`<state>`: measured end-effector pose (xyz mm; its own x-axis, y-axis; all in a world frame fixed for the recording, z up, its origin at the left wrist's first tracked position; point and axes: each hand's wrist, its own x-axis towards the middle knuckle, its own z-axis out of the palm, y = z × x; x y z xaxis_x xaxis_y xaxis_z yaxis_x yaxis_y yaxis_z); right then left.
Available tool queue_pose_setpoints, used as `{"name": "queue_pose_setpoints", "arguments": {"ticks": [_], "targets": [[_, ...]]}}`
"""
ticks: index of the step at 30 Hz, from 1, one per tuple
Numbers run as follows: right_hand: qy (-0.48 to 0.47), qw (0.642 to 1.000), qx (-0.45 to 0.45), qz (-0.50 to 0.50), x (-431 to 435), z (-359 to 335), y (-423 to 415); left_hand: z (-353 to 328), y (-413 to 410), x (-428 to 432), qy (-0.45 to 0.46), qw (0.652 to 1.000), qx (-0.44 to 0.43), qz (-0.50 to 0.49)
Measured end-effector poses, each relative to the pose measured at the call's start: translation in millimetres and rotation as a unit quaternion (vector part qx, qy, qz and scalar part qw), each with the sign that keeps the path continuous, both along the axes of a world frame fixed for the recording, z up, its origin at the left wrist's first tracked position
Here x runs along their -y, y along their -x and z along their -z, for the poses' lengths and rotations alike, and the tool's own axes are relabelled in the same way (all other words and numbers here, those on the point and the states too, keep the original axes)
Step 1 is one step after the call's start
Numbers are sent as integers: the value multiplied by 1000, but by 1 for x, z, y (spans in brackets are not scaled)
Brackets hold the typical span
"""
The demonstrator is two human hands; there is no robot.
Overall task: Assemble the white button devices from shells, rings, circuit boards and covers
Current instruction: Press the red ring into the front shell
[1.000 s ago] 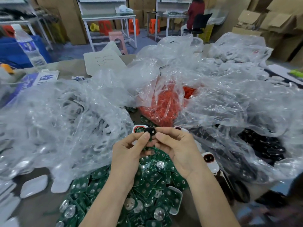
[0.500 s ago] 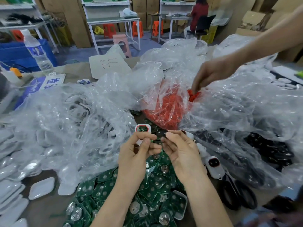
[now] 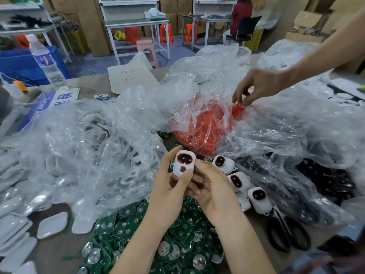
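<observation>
Head view: you held one white button device (image 3: 183, 164) up between both hands, above the heap of green circuit boards (image 3: 177, 234).
Left hand (image 3: 167, 190): its fingers (image 3: 171, 158) curled up the device's left edge and the thumb pressed on the lower face, pinching the device.
Right hand (image 3: 214, 191): its thumb lay against the device's right side, pinching it from there. The other fingers were folded behind the shell and your left hand, so I cannot tell how they sat.
Device: it stood upright with its face toward you, an orange ring round a dark window at the top and a round hole below. Its back was out of sight.
Finished devices (image 3: 238, 179): three lay in a row just right of your hands, the nearest one touching the black scissors (image 3: 286, 236).
Orange rings (image 3: 203, 125): they sat in a crumpled clear bag beyond your hands. Single rings were too blurred by the plastic to make out.
Other person's hand (image 3: 254, 86): it reached in from the right, fingertips pinching at the bag's opening. What they held was too small to tell, and the arm was cut off by the frame.
White shells (image 3: 98, 133): dim shapes under plastic on your left.
Black parts (image 3: 325, 180): under plastic on your right, with their shapes unclear.
White covers (image 3: 52, 224): loose on the worktop (image 3: 63, 252) at the left, several cut off at the edge.
</observation>
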<state>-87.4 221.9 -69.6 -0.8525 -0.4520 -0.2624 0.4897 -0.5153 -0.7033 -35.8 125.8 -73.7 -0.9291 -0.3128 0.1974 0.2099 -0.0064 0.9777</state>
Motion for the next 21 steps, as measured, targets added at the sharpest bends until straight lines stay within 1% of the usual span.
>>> {"name": "queue_pose_setpoints", "arguments": {"ticks": [2, 4, 6, 7, 8, 12, 15, 21], "targets": [[17, 1000, 1, 3, 1, 4, -1, 0, 0, 0, 17, 1000, -7, -5], [21, 999, -34, -26, -5, -8, -3, 1, 0, 1, 42, 999, -7, -9], [-30, 994, -91, -53, -10, -20, -4, 1, 0, 0, 61, 998, 1, -8], [-54, 992, -105, -49, -10, -24, -5, 1, 0, 0, 66, 998, 4, -7], [-52, 991, -116, -43, -9, -18, -3, 2, 0, 0, 71, 997, 8, -8], [-53, 996, -68, 3, 0, 3, -2, 3, 1, -1, 93, 995, 22, -16], [-64, 996, -57, 3, -2, -4, -3, 3, 0, -3, 114, 993, 19, -19], [-61, 996, -49, -41, -9, -13, 1, 5, 0, -2, 136, 990, 22, -16]]}}
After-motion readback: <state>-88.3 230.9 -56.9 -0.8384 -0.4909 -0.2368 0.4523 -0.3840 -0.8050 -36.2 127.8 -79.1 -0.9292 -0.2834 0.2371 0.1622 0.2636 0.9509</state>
